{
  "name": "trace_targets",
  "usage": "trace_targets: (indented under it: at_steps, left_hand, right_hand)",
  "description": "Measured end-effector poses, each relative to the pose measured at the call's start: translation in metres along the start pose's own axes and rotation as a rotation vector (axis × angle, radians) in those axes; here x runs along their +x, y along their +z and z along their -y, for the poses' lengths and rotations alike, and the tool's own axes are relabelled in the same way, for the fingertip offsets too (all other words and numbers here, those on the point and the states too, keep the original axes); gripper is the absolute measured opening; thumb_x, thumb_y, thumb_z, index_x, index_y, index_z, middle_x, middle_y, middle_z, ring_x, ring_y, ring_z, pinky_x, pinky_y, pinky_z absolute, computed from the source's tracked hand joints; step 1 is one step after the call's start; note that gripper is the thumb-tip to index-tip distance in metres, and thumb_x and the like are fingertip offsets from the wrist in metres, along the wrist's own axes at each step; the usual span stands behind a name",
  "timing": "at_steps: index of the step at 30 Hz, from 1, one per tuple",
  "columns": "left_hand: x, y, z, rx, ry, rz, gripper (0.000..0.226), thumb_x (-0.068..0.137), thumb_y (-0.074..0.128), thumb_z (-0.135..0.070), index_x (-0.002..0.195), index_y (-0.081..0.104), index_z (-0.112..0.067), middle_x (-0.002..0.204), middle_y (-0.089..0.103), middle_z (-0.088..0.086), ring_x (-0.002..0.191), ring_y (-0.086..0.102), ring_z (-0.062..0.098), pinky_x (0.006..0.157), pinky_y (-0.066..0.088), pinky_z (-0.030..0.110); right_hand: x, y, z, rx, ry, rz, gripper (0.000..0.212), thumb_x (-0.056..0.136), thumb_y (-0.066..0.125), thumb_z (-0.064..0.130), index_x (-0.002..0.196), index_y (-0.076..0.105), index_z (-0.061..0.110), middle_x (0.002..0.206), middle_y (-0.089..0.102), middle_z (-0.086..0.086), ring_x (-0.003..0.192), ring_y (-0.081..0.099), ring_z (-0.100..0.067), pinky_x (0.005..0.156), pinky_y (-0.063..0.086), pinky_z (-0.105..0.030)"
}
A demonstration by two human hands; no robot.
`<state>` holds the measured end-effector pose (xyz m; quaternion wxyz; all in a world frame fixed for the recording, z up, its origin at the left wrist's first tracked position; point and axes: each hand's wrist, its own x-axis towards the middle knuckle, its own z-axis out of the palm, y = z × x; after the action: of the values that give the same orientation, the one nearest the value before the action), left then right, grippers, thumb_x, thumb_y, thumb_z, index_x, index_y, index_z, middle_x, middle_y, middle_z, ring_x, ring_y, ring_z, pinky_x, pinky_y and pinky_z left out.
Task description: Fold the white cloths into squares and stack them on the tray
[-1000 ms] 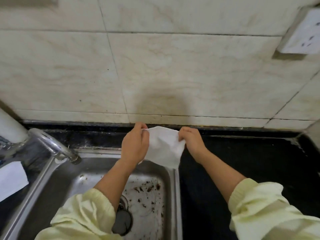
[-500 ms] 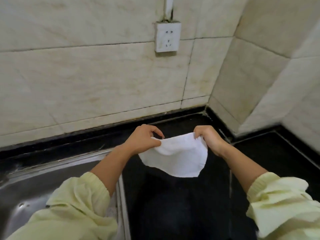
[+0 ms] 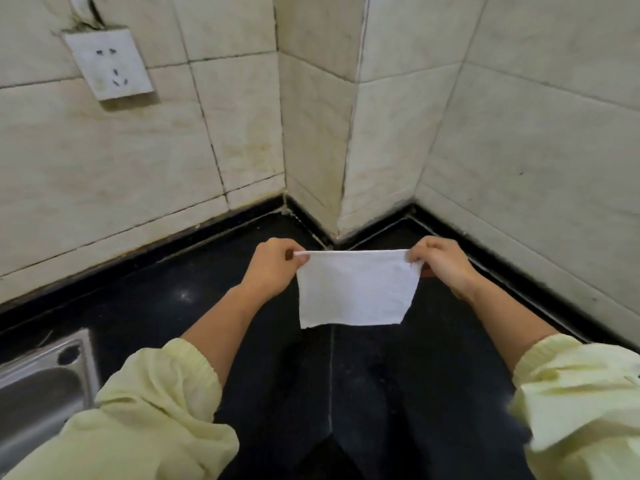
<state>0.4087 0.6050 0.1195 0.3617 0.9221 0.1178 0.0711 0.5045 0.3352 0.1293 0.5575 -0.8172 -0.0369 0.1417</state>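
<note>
I have pulled the white cloth (image 3: 355,289) taut; half a second ago it sagged, so it now looks ready to fold. My left hand (image 3: 273,268) and right hand (image 3: 440,263) each pinch a top corner. It hangs flat above the black countertop (image 3: 173,306).

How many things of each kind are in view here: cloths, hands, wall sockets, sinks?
White cloth: 1
Hands: 2, the left hand and the right hand
Wall socket: 1
Sink: 1, only partly in view
Total: 5
</note>
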Motion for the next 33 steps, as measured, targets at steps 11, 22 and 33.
trace_targets:
  at_steps: [11, 22, 33]
  left_hand:
    - [-0.012, 0.045, -0.012, -0.307, 0.066, 0.071, 0.008, 0.082, 0.065, -0.008, 0.078, 0.07, -0.009, 0.06, 0.062, -0.002, 0.048, 0.047, -0.002, 0.049, 0.034, 0.012]
    - [-0.049, 0.098, 0.057, -0.285, -0.288, 0.432, 0.021, 0.088, 0.059, -0.012, 0.068, 0.067, -0.016, 0.078, 0.063, 0.001, 0.077, 0.058, 0.015, 0.069, 0.046, 0.027]
    - [-0.012, 0.126, 0.06, -0.344, -0.362, 0.273, 0.013, 0.089, 0.066, -0.021, 0.097, 0.073, -0.012, 0.094, 0.071, 0.001, 0.093, 0.066, 0.017, 0.082, 0.052, 0.03]
  right_hand:
    - [-0.018, -0.044, -0.051, 0.162, 0.179, 0.019, 0.026, 0.081, 0.064, 0.0, 0.061, 0.054, 0.014, 0.063, 0.054, -0.004, 0.062, 0.052, -0.017, 0.061, 0.05, -0.027]
    - [-0.062, -0.012, -0.136, -0.035, 0.519, 0.238, 0.013, 0.079, 0.076, 0.011, 0.079, 0.063, 0.012, 0.071, 0.062, -0.005, 0.069, 0.059, -0.015, 0.073, 0.054, -0.03]
    - [-0.041, 0.009, -0.155, 0.12, 0.491, -0.118, 0.014, 0.087, 0.069, 0.005, 0.081, 0.056, 0.005, 0.081, 0.064, -0.011, 0.068, 0.061, -0.017, 0.054, 0.052, -0.021]
